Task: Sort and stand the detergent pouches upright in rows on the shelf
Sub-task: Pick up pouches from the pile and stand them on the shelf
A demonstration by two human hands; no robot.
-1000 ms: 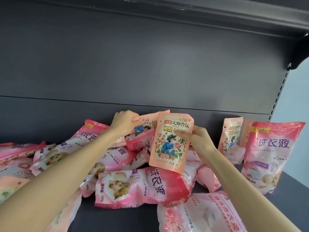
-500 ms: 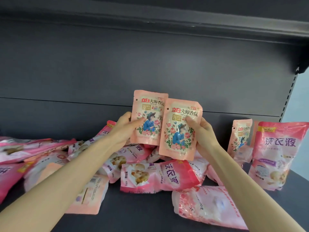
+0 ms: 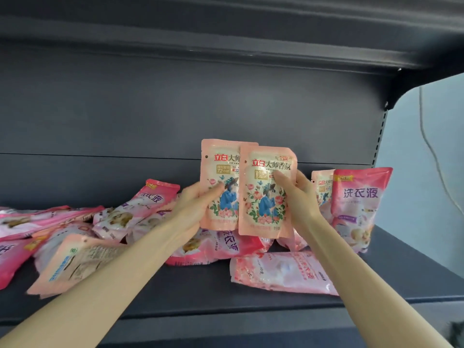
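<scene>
Two slender forearms are shown bare along their whole visible length, up to the wrists. The left hand (image 3: 197,204) and the right hand (image 3: 301,197) are likewise seen bare.

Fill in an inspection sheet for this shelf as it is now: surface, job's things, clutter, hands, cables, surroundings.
Surface: dark shelf, partly bare at the front.
Job's things: large pink pouch stands at the right with a standing small pouch behind it; pile of pouches lies flat at the left and middle.
Clutter: nothing seen.
Hands: left hand holds a small pouch upright; right hand holds a second small pouch, overlapping the first.
Cables: thin cord runs down at the far right.
Surroundings: dark back panel, upper shelf, pale wall.
</scene>
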